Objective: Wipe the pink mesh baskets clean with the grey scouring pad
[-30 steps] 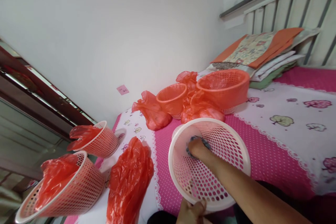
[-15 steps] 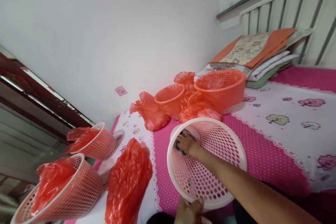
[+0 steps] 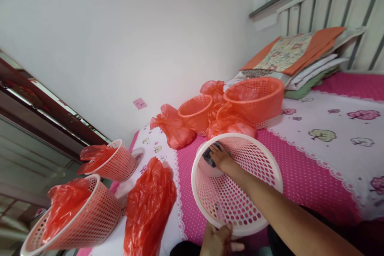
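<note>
- Here, right hand [image 3: 220, 155] reaches deep into a tilted white basket [image 3: 264, 164], fingers pressed down on a dark cloth [image 3: 209, 159] against the far inner wall; forearm runs in over the near rim.
- Left hand [image 3: 218, 241] at the bottom edge, fingers curled around the basket's near rim.
- Basket lies on its side on the bed [image 3: 303, 172], mouth toward the person, on the pink dotted strip of the sheet.
- Just past its far rim: crumpled red bags [image 3: 229, 125], and behind them two orange baskets, a small one [image 3: 195, 113] and a larger one [image 3: 258, 98], close together.
- Another red bag [image 3: 174, 128] left of the small orange basket.
- Left of the white basket, a long red bag [image 3: 148, 208] lies flat on the sheet.
- Farther left, two pale pink baskets [image 3: 118, 162] [image 3: 90, 218], each tipped over with a red bag inside.
- Folded bedding [image 3: 295, 58] stacked at the bed's head, by the slatted headboard [image 3: 339, 6].
</note>
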`<state>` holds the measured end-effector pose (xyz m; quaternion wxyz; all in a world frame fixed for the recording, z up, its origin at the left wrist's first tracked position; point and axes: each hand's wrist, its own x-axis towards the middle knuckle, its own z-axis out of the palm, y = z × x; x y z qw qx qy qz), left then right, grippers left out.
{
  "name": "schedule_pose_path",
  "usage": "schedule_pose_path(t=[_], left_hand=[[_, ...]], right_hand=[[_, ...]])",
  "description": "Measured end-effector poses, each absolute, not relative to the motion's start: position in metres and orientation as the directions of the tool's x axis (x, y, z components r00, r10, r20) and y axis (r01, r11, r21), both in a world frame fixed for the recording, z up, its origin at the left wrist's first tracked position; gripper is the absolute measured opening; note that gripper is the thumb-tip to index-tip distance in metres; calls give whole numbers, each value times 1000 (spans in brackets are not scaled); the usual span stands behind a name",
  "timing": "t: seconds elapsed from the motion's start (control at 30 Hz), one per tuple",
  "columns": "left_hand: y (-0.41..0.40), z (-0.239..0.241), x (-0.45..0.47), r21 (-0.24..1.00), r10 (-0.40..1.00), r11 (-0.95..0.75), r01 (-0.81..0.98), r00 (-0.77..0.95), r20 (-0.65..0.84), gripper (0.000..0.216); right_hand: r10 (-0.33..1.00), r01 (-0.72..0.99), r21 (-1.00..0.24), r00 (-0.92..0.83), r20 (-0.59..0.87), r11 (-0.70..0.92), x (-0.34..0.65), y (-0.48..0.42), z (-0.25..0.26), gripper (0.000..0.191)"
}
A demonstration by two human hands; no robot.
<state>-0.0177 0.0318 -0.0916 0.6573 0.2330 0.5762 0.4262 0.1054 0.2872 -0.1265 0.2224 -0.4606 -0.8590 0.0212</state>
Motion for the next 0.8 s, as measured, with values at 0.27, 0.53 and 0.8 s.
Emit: schedule_pose_path(t=[0.27,0.53,0.8], left_hand=[[31,-95,-21,787,824,520,-332,-48,-565,72],[34,-84,-19,800,842,494,-339,-41,-538,70],[33,-83,-18,788,831,512,-341,-36,-555,66]], right_hand=[[912,870,-307,-309,269,386,108,292,-116,41],[961,890,-363,-247,126,276,110,279,-118,23],[976,787,-578,-195,100,217,91,276,-131,7]])
